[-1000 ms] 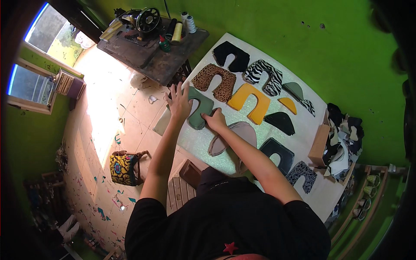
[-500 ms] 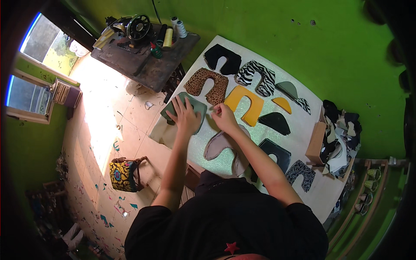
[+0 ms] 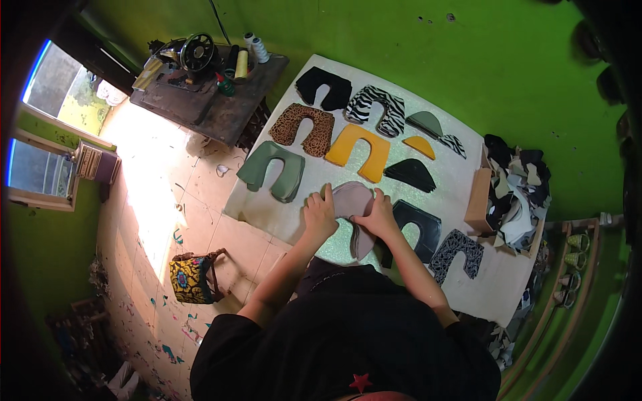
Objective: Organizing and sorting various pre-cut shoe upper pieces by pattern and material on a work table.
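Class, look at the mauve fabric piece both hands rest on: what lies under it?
Under the mauve piece lies the pale glittery sheet covering the table. The left hand and right hand press on it. Whether more pieces are stacked beneath is hidden.

Both hands have come off the green U-shaped piece (image 3: 272, 171) and drawn back toward the person. The left hand (image 3: 319, 214) and right hand (image 3: 378, 215) now press on the mauve piece (image 3: 354, 210) between them.

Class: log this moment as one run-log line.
left hand: on taupe piece | right hand: on taupe piece | nearby: green piece, black piece
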